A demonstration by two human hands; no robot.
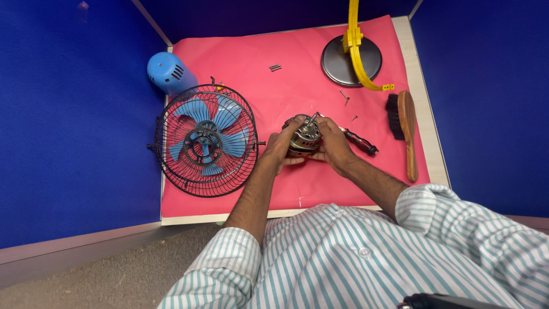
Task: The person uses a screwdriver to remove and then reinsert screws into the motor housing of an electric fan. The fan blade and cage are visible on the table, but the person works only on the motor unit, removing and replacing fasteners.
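The person's left hand (278,150) and right hand (333,146) both grasp a small fan motor (303,137), a squat metal drum with its shaft pointing up and away, held just above the middle of the pink mat (297,63) that covers the table. The left hand's fingers curl round the motor's near-left side and the right hand cups its right side, so the motor sits pinched between the two palms. It looks dense and heavy for its size, rigid, with bare metal that could be slick; the round casing is probably the sound place to grip it, while the thin shaft and any exposed windings would likely be better left alone. A screwdriver (359,140) with a dark handle lies just behind the right hand; whether that hand touches it is hard to tell from this angle. To the left lies a black wire fan cage (206,140) with blue blades inside, and beyond it a blue plastic motor cover (166,72). A wooden-backed brush (403,126) lies at the right edge, a round dark base (337,63) with a yellow stand (357,48) at the back, and loose screws (275,67) are scattered about. No packages, labels or signs show.
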